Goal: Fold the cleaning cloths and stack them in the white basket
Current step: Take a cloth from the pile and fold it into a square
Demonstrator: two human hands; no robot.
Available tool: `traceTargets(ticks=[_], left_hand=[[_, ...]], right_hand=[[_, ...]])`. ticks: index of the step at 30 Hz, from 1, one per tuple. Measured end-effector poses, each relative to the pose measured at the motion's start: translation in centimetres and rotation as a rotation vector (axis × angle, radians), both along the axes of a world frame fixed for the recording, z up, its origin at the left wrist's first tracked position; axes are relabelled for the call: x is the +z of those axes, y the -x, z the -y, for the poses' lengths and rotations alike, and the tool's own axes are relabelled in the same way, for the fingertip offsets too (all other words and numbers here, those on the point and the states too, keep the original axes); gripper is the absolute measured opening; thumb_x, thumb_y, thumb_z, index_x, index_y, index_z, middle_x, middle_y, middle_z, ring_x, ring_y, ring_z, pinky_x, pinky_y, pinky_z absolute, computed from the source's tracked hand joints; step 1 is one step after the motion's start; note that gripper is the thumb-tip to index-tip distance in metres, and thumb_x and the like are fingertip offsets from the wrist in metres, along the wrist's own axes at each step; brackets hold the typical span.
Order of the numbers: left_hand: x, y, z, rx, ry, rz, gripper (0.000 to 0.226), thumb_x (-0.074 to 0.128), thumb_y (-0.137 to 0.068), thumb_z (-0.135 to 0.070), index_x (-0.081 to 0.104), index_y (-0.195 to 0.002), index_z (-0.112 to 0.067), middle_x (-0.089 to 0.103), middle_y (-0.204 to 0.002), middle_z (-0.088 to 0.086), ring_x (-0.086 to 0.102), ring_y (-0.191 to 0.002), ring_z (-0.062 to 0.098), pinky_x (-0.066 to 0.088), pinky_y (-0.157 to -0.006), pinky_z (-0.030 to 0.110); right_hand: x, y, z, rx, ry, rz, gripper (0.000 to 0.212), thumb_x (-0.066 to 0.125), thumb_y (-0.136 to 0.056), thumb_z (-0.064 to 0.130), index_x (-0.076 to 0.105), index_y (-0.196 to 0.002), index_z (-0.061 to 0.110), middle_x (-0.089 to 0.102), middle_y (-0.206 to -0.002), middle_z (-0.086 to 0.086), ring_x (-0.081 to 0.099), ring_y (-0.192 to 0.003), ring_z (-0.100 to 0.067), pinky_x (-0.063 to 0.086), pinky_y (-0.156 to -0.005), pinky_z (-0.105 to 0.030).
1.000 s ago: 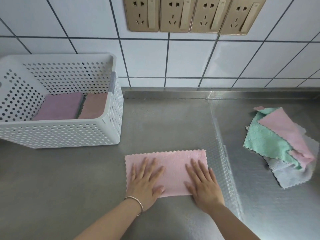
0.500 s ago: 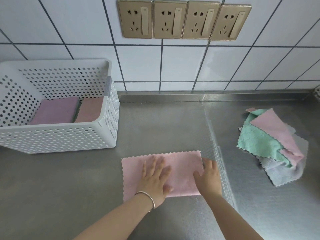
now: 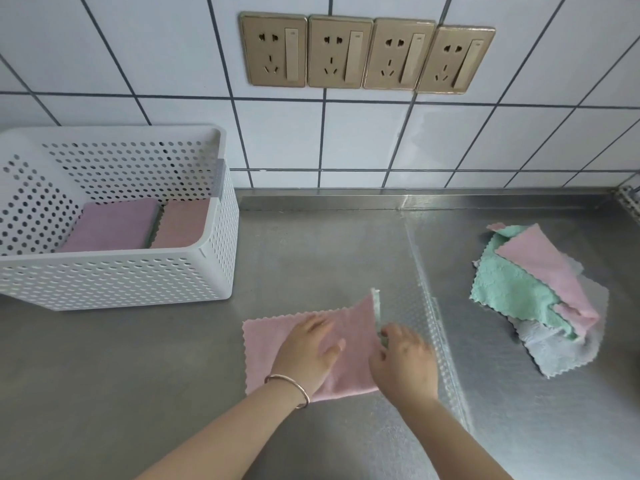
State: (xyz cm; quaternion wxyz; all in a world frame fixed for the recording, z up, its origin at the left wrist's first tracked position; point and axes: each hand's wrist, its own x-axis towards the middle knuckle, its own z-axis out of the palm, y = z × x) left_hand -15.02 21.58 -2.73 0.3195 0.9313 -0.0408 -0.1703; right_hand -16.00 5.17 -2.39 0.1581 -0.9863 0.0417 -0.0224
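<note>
One white basket [image 3: 114, 282] stands on the surface [image 3: 138, 375]. Inside it lie two folded stacks side by side, a mauve cloth [image 3: 110, 226] on top of one and a pink cloth [image 3: 181, 223] on top of the other (a green edge peeks between them, so more may lie beneath). One pink cloth [image 3: 273, 341] is spread under two hands, left [image 3: 308, 355] and right [image 3: 405, 365]. One loose pile [image 3: 540, 296] shows three colours: green, pink and grey. Four sockets [image 3: 367, 53] sit in a row on the wall. One bracelet [image 3: 291, 382] circles the left wrist.
</note>
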Motion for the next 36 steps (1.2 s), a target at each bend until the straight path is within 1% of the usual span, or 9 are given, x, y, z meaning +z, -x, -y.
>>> traceTargets(ticks=[3,5,7,13,19,21,26,29,36], left_hand=[[1.9,0.0,0.2,0.348,0.453,-0.234,0.019,0.051,-0.092,-0.038,0.066,-0.103,-0.036,0.067,-0.114,-0.002,0.060,-0.108,0.016,0.042,-0.099,0.030],[2.1,-0.3,-0.2,0.461,0.498,-0.243,0.024,0.052,-0.091,-0.033,0.061,-0.069,-0.031,0.068,-0.081,0.004,0.062,-0.084,0.024,0.048,-0.087,0.037],[1.8,-0.4,-1.2,0.497,0.412,-0.258,0.032,0.048,-0.093,-0.030,0.052,-0.064,-0.019,0.053,-0.064,0.003,0.050,-0.070,0.023,0.042,-0.074,0.034],[0.1,0.3,-4.8,0.659,0.445,-0.308,0.027,0.042,-0.097,-0.021,0.050,-0.071,-0.018,0.048,-0.072,0.008,0.043,-0.071,0.021,0.034,-0.068,0.029],[-1.6,1.1,-7.8,0.600,0.233,-0.240,0.028,0.045,-0.096,-0.025,0.050,-0.088,0.002,0.042,-0.056,0.008,0.040,-0.056,0.026,0.027,-0.060,0.029],[-1.8,1.1,-8.4,0.607,0.169,-0.201,0.033,0.047,-0.095,-0.026,0.054,-0.088,0.005,0.052,-0.064,0.020,0.049,-0.069,0.039,0.026,-0.060,0.029],[-3.1,1.1,-9.5,0.551,0.033,-0.151,0.040,0.048,-0.094,-0.030,0.038,-0.059,-0.013,0.055,-0.070,0.019,0.047,-0.076,0.039,0.028,-0.061,0.032],[-3.5,1.2,-9.5,0.548,0.001,-0.124,0.030,0.047,-0.094,-0.032,0.058,-0.082,-0.006,0.063,-0.091,0.022,0.054,-0.088,0.040,0.036,-0.066,0.033],[-3.9,2.0,-9.1,0.667,0.016,-0.070,0.035,0.059,-0.085,-0.033,0.052,-0.118,-0.021,0.065,-0.104,0.001,0.060,-0.096,0.026,0.046,-0.077,0.031]], right_hand=[[0.5,1.2,-2.9,0.161,0.027,0.210,0.027,0.037,-0.055,0.012,0.061,-0.067,0.017,0.054,-0.056,0.003,0.054,-0.047,-0.020,0.042,-0.041,-0.030],[0.7,1.8,-4.7,0.271,0.037,0.261,0.028,0.039,-0.055,0.012,0.062,-0.070,0.020,0.052,-0.059,0.004,0.051,-0.051,-0.019,0.040,-0.046,-0.028],[0.4,2.4,-6.2,0.417,0.043,0.309,0.028,0.042,-0.056,0.009,0.061,-0.074,0.019,0.049,-0.062,0.004,0.047,-0.054,-0.019,0.031,-0.054,-0.025],[-1.9,3.6,-7.0,0.576,-0.007,0.219,0.060,0.043,-0.059,0.022,0.048,-0.118,0.015,0.064,-0.109,-0.002,0.057,-0.096,-0.020,0.036,-0.080,-0.026],[-4.6,4.4,-6.6,0.540,0.131,-0.104,0.083,0.031,-0.066,0.021,0.018,-0.148,0.021,0.040,-0.145,-0.003,0.027,-0.135,-0.023,0.011,-0.109,-0.037],[-5.1,4.5,-6.9,0.542,0.124,-0.127,0.087,0.030,-0.065,0.018,0.009,-0.149,0.022,0.036,-0.146,0.000,0.020,-0.137,-0.022,0.007,-0.110,-0.036],[-5.8,3.9,-7.2,0.563,0.143,-0.127,0.080,0.029,-0.066,0.017,0.027,-0.146,0.022,0.026,-0.151,0.002,0.002,-0.144,-0.018,0.005,-0.110,-0.037],[-6.1,4.0,-7.2,0.573,0.151,-0.131,0.083,0.029,-0.067,0.017,0.013,-0.149,0.022,0.027,-0.152,0.002,0.003,-0.143,-0.019,0.008,-0.110,-0.040],[-5.3,4.5,-6.7,0.593,0.132,-0.157,0.070,0.037,-0.066,0.026,0.048,-0.134,0.019,0.039,-0.146,0.001,0.029,-0.136,-0.019,0.014,-0.109,-0.036]])
